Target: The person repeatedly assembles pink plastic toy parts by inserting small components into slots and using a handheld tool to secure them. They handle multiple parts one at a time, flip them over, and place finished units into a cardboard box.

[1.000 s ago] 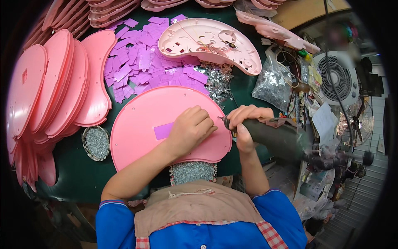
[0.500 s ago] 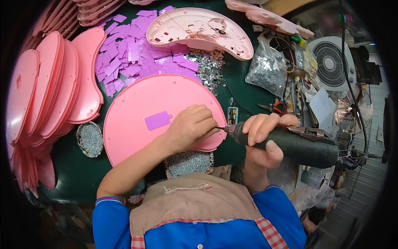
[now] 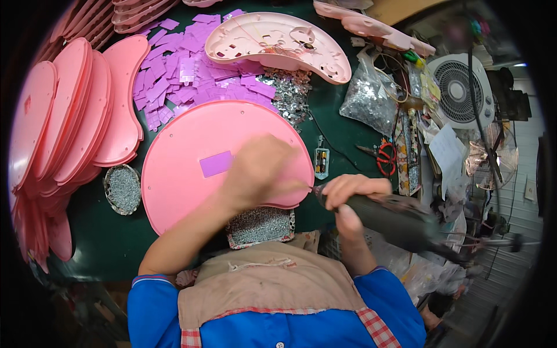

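Observation:
A pink plastic panel (image 3: 185, 136) with a rounded outline and small holes along its rim lies flat on the table. A purple rectangular plate (image 3: 216, 164) sits in its middle. My left hand (image 3: 262, 168) is over the panel's right part, smeared by motion, its fingertips near the tool's tip at the panel's right edge. What those fingers hold, if anything, I cannot make out. My right hand (image 3: 357, 194) is wrapped round a dark green electric screwdriver (image 3: 400, 223), which is tilted, its bit pointing left. Below the panel stands a cloth-edged tray of screws (image 3: 261, 226).
Purple plates (image 3: 191, 69) are heaped behind the panel, beside a pale pink shell with wires (image 3: 278, 46). Pink panels (image 3: 75, 116) stack at left, near a bowl of screws (image 3: 123, 190). A battery box (image 3: 321, 161), red-handled pliers (image 3: 386, 159) and a bag of metal bits (image 3: 371, 98) lie right.
The screwdriver has swung, its rear end lower, and my right hand has moved slightly left and down. My left hand has shifted a little left. The view has moved slightly.

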{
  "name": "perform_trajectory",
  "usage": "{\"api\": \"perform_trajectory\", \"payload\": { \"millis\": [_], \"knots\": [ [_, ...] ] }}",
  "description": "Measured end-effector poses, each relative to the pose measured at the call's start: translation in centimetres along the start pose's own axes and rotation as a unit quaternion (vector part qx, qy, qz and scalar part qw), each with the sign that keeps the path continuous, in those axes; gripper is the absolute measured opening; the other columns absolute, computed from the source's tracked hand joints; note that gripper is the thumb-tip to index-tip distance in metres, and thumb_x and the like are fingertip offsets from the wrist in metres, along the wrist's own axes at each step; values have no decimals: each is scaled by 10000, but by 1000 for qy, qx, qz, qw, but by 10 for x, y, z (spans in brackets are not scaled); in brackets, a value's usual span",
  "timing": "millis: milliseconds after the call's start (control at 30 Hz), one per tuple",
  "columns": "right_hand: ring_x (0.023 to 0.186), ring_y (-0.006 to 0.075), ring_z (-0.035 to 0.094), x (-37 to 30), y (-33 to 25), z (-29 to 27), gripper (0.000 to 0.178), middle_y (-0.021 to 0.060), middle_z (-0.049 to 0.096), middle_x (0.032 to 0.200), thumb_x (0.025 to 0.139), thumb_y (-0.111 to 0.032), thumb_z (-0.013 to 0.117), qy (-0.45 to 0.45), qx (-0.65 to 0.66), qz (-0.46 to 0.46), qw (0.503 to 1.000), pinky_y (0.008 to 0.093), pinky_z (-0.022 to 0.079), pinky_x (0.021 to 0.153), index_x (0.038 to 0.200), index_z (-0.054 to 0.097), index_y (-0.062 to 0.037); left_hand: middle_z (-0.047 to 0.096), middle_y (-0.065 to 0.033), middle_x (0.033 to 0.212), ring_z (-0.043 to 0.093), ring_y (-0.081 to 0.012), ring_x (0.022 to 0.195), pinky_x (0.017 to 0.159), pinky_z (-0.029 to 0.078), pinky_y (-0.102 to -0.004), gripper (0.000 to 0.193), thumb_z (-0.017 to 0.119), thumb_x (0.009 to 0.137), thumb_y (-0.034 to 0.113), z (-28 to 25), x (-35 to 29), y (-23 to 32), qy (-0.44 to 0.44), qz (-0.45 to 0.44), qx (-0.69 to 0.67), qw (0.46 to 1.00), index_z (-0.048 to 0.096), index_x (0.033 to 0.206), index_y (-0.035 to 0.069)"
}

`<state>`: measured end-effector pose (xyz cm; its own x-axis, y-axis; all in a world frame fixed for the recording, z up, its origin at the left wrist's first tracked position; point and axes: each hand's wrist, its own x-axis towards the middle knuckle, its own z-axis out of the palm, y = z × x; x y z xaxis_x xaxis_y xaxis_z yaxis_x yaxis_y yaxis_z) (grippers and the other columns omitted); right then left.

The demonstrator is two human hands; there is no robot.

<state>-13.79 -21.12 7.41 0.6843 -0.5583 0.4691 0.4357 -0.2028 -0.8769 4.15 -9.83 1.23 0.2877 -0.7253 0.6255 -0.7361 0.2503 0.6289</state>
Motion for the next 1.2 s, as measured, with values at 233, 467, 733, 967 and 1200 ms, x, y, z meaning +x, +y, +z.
{"api": "perform_trajectory", "payload": {
  "millis": [233, 467, 733, 967, 1200],
  "knots": [
    [602, 226, 596, -4, 22, -8, 411, 116, 618, 723, 860, -60, 700, 21, 77, -19, 997, 394, 554, 630, 1181, 444, -60, 675, -194, 949, 621, -376, 858, 816, 503, -463, 550, 851, 784, 441, -120, -27, -64, -6, -247, 359, 900, 641, 1000, -19],
    [636, 195, 621, 22, 39, -103, 499, 74, 641, 754, 863, -14, 648, 122, -216, -10, 969, 357, 555, 681, 1322, 451, 2, 642, -53, 777, 580, -126, 753, 684, 490, -317, 433, 877, 751, 300, -217, -79, 40, 68, -479, 44, 874, 642, 915, -24],
    [847, 182, 683, 81, 78, -239, 454, 68, 689, 989, 895, -76, 763, 303, -303, -5, 903, 324, 555, 849, 1308, 608, 31, 748, -71, 1013, 694, -164, 904, 813, 574, -349, 554, 952, 693, 210, -395, -412, 196, 62, -779, -105, 615, 749, 1132, -61],
    [1047, 266, 655, 111, 101, -242, 592, 183, 618, 1246, 884, -164, 822, 351, -340, -53, 871, 382, 534, 935, 1318, 512, 92, 728, -233, 1148, 700, -441, 1071, 928, 558, -542, 619, 821, 787, 367, -198, -603, 184, 210, -823, 425, 313, 690, 1357, 164],
    [1217, 342, 567, 123, 64, -72, 522, 195, 560, 1294, 899, -22, 712, -32, -561, -210, 800, 442, 442, 1077, 1371, 503, 54, 541, -237, 1428, 527, -387, 1325, 1112, 416, -472, 482, 648, 1040, 260, -344, -414, 90, 412, -360, 671, 500, 556, 1419, -23]
  ]
}}
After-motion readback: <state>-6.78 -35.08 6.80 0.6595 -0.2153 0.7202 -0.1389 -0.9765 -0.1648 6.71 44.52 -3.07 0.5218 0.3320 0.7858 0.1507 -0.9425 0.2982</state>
